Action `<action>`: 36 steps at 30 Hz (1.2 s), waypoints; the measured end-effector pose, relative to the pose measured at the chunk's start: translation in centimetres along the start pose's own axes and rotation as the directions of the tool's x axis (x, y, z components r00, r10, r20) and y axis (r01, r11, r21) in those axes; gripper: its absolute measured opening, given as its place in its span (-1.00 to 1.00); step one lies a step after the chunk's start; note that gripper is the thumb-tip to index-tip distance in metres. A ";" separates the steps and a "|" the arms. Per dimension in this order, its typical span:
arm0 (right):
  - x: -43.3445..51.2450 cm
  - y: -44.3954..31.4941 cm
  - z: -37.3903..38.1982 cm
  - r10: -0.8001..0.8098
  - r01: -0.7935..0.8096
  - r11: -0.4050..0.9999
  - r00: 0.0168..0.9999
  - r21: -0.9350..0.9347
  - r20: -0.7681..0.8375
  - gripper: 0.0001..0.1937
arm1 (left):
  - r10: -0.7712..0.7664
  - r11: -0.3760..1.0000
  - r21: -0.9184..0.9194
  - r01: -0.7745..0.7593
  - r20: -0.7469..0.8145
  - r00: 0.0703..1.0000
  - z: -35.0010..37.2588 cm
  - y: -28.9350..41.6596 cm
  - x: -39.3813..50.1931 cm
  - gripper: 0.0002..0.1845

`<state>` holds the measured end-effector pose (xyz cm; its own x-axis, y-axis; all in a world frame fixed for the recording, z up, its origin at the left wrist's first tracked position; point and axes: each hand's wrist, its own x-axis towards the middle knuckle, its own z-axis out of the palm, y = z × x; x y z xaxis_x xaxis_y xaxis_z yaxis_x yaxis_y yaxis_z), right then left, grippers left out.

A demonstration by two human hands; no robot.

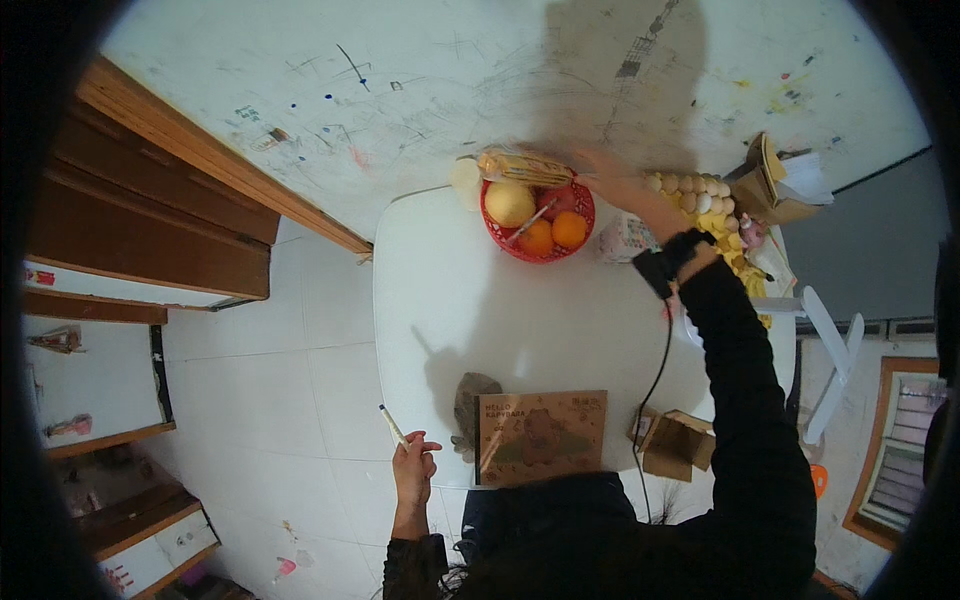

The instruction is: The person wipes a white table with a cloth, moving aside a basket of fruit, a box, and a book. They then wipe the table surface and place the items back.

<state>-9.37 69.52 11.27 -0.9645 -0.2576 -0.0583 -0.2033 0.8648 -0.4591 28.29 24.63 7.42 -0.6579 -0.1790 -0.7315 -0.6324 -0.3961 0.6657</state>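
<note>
My left hand point(415, 469) holds a slim pale pen point(394, 427) with a dark tip, just off the table's left front edge. My right hand point(611, 180) reaches across to the table's far side, its fingers blurred beside a clear-wrapped packet point(525, 169); whether it grips the packet cannot be told. The packet lies over the back of a red plastic basket point(540, 259). In that basket sit a large yellow fruit point(510, 204), two oranges point(569, 229), a reddish fruit point(559, 201) and a slender pen-like stick point(532, 221). Near my lap lies a brown-covered book point(540, 439) with a cartoon animal and writing.
Trays of eggs point(694, 191), bananas point(754, 281) and a cardboard box point(772, 180) with papers stand at the back right. A small patterned box point(626, 238) is under my right forearm. Beside the book lie a grey-brown cloth-like item point(474, 412) and an open carton point(675, 446). A black cable point(656, 390) hangs from my right wrist.
</note>
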 end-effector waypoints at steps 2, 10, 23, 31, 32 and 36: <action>-4.2 1.3 -2.4 0.077 -0.063 0.988 0.993 -0.141 0.095 -0.21 | -0.018 1.000 0.008 0.018 0.009 1.000 -0.2 -0.3 0.3 -0.80; -10.5 3.2 -1.0 0.081 -0.045 0.990 0.956 -0.131 0.280 -0.06 | -0.068 0.997 0.047 0.065 0.062 0.996 1.8 -0.8 0.7 -0.78; -15.9 -2.0 2.1 -0.092 0.188 0.906 0.962 -0.379 0.256 -0.03 | -0.040 0.995 0.101 0.029 0.110 0.993 1.9 -0.7 0.0 -0.75; -14.3 -11.0 8.8 -0.347 0.395 0.890 0.911 -0.227 0.224 -0.03 | -0.050 0.977 0.213 0.019 0.141 0.989 -0.1 -2.6 -0.7 -0.76; -13.9 -12.2 9.5 -0.355 0.396 0.887 0.913 -0.235 0.199 -0.03 | -0.049 0.976 0.219 0.016 0.147 0.988 -0.3 -2.8 -0.7 -0.77; -14.3 -15.1 6.6 -0.387 0.373 0.914 0.920 -0.161 -0.061 -0.14 | -0.033 0.949 0.314 -0.022 0.168 0.985 -1.3 -3.3 -0.9 -0.76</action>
<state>8.62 57.34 13.18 -0.8192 -0.5452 0.1780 -0.5729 0.7634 -0.2983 31.51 24.93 5.74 -0.6960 -0.0119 -0.7180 -0.7144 -0.0891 0.6940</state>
